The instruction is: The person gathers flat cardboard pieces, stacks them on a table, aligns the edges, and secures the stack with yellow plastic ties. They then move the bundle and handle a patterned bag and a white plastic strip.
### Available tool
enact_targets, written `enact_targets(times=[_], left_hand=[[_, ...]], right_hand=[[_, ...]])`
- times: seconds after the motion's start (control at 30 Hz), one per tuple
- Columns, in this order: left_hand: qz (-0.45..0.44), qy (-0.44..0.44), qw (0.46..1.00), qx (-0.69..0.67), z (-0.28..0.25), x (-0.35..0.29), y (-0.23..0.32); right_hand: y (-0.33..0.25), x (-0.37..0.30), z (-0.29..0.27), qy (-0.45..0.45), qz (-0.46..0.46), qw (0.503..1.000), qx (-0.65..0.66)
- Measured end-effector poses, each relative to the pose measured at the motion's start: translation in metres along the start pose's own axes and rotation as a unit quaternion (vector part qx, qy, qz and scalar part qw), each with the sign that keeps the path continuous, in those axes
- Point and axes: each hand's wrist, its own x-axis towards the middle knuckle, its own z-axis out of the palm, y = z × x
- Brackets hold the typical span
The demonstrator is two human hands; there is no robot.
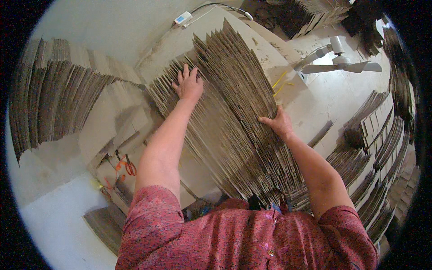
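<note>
a row of cardboard sheets stands on the worktop, under the left fingers, across the gap to the right fingers, which touch its right side, and back toward the person's body. just beyond the right fingers lie thin strips; farther ahead and right is a fan. ahead of the left fingers, a cabled device sits near the worktop's far edge. a cardboard stack is well left of those fingers, and more cardboard piles are well right of the right ones.
</note>
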Motion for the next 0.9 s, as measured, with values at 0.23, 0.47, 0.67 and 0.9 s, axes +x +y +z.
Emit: enact_targets(times=[0.23,0.47,0.67,0.9], left_hand=[[-0.066,0.054,0.995,-0.045,0.007,0.014,0.026],[0.008,0.029,1.0,0.004,0.005,0.019,0.033],[0.002,-0.011,1.0,0.008,0.008,0.025,0.024],[-0.049,0.05,0.997,-0.02,0.003,0.028,0.057]], right_hand=[[-0.005,0.0,-0.004,-0.017,0.018,0.999,-0.031],[0.006,0.004,0.001,-0.029,0.021,0.999,-0.016],[0.003,0.003,0.001,-0.039,0.017,0.999,-0.006],[0.008,0.004,0.002,-0.027,0.014,0.999,-0.017]])
